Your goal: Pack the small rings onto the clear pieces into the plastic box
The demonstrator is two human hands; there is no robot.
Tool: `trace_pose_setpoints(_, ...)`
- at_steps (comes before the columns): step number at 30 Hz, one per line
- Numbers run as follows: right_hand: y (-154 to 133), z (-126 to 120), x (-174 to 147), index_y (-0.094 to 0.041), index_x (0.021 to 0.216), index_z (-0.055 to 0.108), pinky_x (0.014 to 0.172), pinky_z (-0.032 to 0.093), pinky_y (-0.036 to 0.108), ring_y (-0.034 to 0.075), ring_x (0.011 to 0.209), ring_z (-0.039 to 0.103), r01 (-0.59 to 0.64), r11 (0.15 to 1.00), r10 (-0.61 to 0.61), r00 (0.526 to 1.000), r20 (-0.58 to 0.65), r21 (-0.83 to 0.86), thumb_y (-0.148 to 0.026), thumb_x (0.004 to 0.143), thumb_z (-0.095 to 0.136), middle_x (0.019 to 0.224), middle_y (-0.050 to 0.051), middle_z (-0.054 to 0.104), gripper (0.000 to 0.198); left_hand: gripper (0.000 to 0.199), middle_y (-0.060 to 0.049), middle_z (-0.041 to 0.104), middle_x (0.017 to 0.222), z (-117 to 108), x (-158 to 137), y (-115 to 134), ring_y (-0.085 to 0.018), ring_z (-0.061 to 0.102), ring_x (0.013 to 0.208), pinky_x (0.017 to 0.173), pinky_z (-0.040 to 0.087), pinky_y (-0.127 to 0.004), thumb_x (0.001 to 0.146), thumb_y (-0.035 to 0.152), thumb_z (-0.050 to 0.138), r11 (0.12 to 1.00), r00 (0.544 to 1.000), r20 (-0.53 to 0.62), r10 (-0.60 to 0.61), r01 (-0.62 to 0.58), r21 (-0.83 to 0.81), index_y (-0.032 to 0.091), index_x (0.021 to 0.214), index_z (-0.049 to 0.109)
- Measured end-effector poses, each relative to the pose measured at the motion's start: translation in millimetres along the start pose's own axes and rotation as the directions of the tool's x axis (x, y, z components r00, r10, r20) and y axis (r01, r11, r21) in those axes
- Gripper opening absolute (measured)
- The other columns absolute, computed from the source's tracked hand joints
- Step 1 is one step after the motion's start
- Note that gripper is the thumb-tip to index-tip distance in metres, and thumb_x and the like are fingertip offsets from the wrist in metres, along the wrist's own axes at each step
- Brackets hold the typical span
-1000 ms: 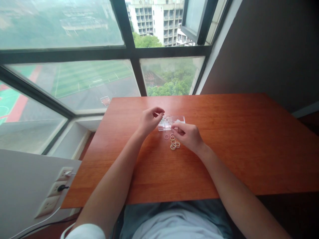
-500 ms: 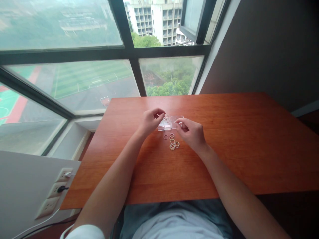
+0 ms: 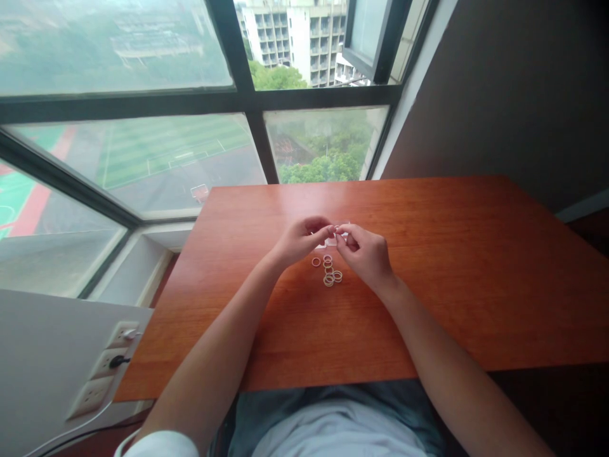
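My left hand (image 3: 304, 240) and my right hand (image 3: 365, 249) meet fingertip to fingertip over a clear plastic box (image 3: 330, 242). A small pale ring (image 3: 337, 227) shows between the fingertips, pinched by my right thumb and forefinger. The left thumb and forefinger are closed at its other side. Much of the box is hidden behind my hands. Nearer to me on the table lie several small pale rings (image 3: 328, 278), some overlapping, and one single pinkish ring (image 3: 316, 261) apart to their left.
The brown wooden table (image 3: 442, 273) reaches far to the right. Large windows (image 3: 181, 152) border its back and left. Wall sockets (image 3: 104, 368) with plugged-in cables sit at the lower left. My lap (image 3: 333, 419) is at the table's front edge.
My left hand has moved right, from above the box's left part to my right fingertips, and now covers more of the box. My right hand has stayed nearly still.
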State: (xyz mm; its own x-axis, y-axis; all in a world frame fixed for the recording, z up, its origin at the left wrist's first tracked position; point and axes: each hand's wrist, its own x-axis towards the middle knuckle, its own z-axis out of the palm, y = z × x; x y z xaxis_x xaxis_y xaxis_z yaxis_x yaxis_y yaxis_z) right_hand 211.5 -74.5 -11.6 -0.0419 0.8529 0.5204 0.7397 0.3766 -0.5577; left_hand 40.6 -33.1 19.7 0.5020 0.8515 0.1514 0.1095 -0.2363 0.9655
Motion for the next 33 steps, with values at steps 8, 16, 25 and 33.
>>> trace_pose_setpoints(8,1,1,0,-0.020,0.095,0.071,0.057,0.035,0.023,0.012,0.053,0.051,0.003,0.999,-0.002,0.999,0.047,-0.037,-0.031,0.088,0.054,0.058,-0.002,0.057,0.021,0.029,-0.006,0.067,0.077,0,4,-8,-0.013,0.059,0.068,0.060,0.047,-0.024,0.081,0.042,0.069,0.996,0.998,-0.039,0.041,-0.037,0.081,0.013,0.083,0.069)
trace_pose_setpoints(16,0,0,0,-0.020,0.091,0.070,0.058,0.037,0.022,0.011,0.053,0.050,0.005,1.000,-0.005,0.999,0.033,-0.018,-0.031,0.088,0.055,0.058,-0.003,0.057,0.019,0.019,-0.005,0.067,0.074,-13,9,-20,-0.012,0.059,0.065,0.058,0.046,-0.023,0.080,0.033,0.067,0.976,0.962,-0.257,0.094,-0.037,0.217,0.014,0.079,0.068)
trace_pose_setpoints(25,1,1,-1,-0.021,0.089,0.070,0.058,0.037,0.022,0.011,0.052,0.051,0.018,1.000,-0.018,0.999,0.039,0.000,-0.031,0.087,0.057,0.057,-0.003,0.056,0.017,0.019,-0.006,0.070,0.076,-31,11,-33,-0.013,0.062,0.065,0.058,0.049,-0.023,0.079,0.032,0.067,0.969,0.897,-0.429,0.103,0.006,0.245,0.014,0.083,0.070)
trace_pose_setpoints(33,-1,0,0,-0.022,0.088,0.070,0.059,0.037,0.022,0.012,0.053,0.052,0.008,1.000,-0.007,0.997,0.072,-0.011,-0.030,0.087,0.056,0.058,-0.003,0.057,0.016,0.020,-0.006,0.072,0.085,-23,11,-37,-0.011,0.060,0.062,0.057,0.047,-0.022,0.078,0.029,0.066,0.957,0.915,-0.394,0.091,0.030,0.290,0.015,0.090,0.071)
